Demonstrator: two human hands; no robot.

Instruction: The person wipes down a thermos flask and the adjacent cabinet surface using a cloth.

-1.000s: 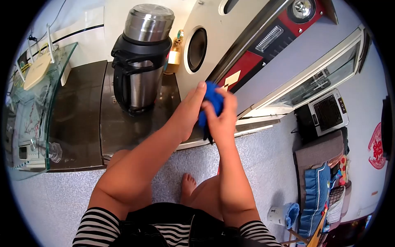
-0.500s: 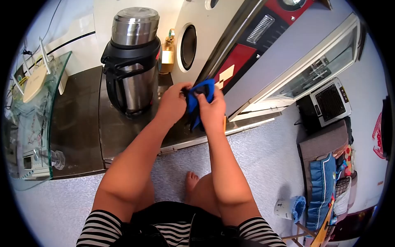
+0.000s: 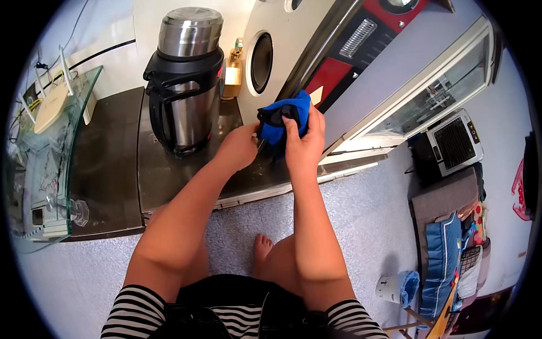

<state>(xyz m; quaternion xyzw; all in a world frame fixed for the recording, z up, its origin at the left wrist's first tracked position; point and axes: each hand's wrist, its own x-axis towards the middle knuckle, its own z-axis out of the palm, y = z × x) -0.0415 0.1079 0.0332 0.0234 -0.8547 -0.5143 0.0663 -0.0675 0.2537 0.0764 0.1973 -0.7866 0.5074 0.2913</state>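
A blue cloth item with black parts point(image 3: 275, 131) is held up over the front edge of the dark cabinet top. My right hand point(image 3: 305, 138) grips its right side, thumb pressed on the black part. At its lower left, my left hand point(image 3: 239, 146) is closed, fingertips at the item's edge; what exactly they pinch is too small to tell. Left of my hands stands a large steel flask point(image 3: 192, 116) with a black handle. A gold bottle point(image 3: 232, 76) stands behind, beside a white speaker point(image 3: 261, 62).
On the left, a glass shelf point(image 3: 84, 107) carries a white router point(image 3: 52, 107). The dark cabinet top point(image 3: 107, 169) runs below my hands. A red and black panel point(image 3: 339, 73) leans behind the speaker. A waste bin point(image 3: 389, 287) stands on the floor at right.
My right hand and the blue item have moved up and to the right, and more of the item is spread out. The left hand is slightly lower. The view has shifted a little.
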